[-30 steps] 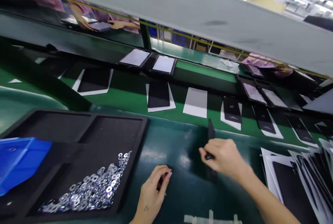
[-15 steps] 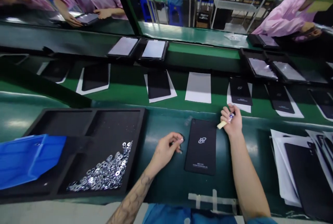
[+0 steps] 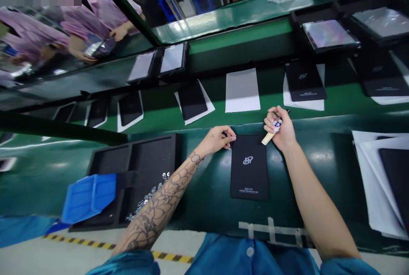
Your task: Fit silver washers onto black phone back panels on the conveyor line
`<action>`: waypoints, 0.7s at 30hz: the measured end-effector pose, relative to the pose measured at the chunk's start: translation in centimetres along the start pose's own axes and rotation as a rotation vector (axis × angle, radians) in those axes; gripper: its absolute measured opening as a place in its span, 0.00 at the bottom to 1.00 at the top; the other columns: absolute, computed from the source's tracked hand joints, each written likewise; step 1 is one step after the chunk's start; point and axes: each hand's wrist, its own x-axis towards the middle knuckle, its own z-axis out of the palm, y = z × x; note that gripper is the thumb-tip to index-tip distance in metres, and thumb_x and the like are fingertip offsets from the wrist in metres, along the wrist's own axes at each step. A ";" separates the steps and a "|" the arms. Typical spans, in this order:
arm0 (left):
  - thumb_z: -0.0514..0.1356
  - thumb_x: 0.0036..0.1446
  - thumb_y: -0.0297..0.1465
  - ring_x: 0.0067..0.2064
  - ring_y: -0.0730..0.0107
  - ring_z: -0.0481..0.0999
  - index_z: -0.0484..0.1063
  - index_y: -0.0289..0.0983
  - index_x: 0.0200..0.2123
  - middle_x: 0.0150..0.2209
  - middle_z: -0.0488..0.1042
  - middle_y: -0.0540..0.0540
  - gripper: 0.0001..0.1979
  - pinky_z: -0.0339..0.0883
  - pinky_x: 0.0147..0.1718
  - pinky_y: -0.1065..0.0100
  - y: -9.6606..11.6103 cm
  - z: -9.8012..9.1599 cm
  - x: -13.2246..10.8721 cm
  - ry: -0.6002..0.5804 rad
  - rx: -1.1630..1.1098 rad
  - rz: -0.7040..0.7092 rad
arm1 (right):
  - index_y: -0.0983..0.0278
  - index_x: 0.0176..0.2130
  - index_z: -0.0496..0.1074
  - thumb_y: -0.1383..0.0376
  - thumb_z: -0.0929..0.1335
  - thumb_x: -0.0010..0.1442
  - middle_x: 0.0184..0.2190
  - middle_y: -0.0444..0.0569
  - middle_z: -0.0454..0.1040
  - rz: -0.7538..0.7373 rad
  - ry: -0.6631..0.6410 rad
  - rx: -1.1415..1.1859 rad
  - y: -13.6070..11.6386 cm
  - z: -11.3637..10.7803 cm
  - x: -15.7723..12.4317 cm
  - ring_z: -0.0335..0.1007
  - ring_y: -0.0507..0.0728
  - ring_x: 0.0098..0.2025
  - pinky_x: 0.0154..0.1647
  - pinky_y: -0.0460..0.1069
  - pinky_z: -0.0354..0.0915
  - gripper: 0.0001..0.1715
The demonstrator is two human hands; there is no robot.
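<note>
Black panel (image 3: 248, 177): flat on the green worktop (image 3: 204, 194), near the middle, its pale logo and small print facing up and reading upright from the near side.
Left hand (image 3: 220, 139): at the panel's far left corner, thumb and fingers drawn nearly together; I cannot tell whether they hold the dark bit at the tips.
Right hand (image 3: 281, 130): curled round a pale stick (image 3: 267, 137), just beside the panel's far right corner.
Stick's lie: tilted, yellowish end down and left toward the panel, a blue mark near the fingers.
Tray (image 3: 151, 153): black, divided, left of the panel, partly hidden by the left arm (image 3: 162, 200).
Washers (image 3: 145, 199): shiny, loose in the tray's near right compartment, partly behind that arm.
Blue bin (image 3: 89, 198): over the tray's left side.
Tape (image 3: 271, 228): pale strips on the worktop, on the near side of the panel.
Stack (image 3: 372, 181): white sheets and a dark panel, well right of the right hand.
Green belt (image 3: 271, 94): beyond the worktop, bearing a white sheet (image 3: 243, 91) directly behind the panel, with sheet-backed dark panels (image 3: 305, 81) to both sides.
Far side: a co-worker's hand (image 3: 119, 33) beside a shiny item (image 3: 107, 47), pink sleeves around.
</note>
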 end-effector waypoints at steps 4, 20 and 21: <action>0.69 0.64 0.31 0.33 0.70 0.83 0.79 0.34 0.37 0.35 0.77 0.47 0.06 0.84 0.34 0.67 1.1 -1.0 0.7 -0.104 0.085 -0.050 | 0.62 0.35 0.76 0.51 0.76 0.63 0.23 0.38 0.59 0.024 -0.006 0.117 0.5 0.2 -0.2 0.47 0.46 0.20 0.16 0.45 0.46 0.18; 0.71 0.59 0.35 0.33 0.70 0.78 0.76 0.37 0.36 0.35 0.74 0.48 0.09 0.77 0.32 0.67 1.6 -2.2 2.8 -0.194 0.240 -0.100 | 0.61 0.35 0.74 0.49 0.76 0.63 0.24 0.37 0.60 0.021 0.008 0.045 0.4 0.7 -0.2 0.47 0.47 0.20 0.17 0.46 0.46 0.19; 0.72 0.58 0.35 0.32 0.70 0.77 0.75 0.37 0.36 0.35 0.74 0.49 0.11 0.75 0.31 0.68 1.9 -2.3 3.2 -0.185 0.309 -0.104 | 0.61 0.35 0.74 0.49 0.76 0.62 0.24 0.37 0.60 0.021 0.007 0.042 0.4 0.8 -0.2 0.47 0.47 0.20 0.17 0.46 0.46 0.19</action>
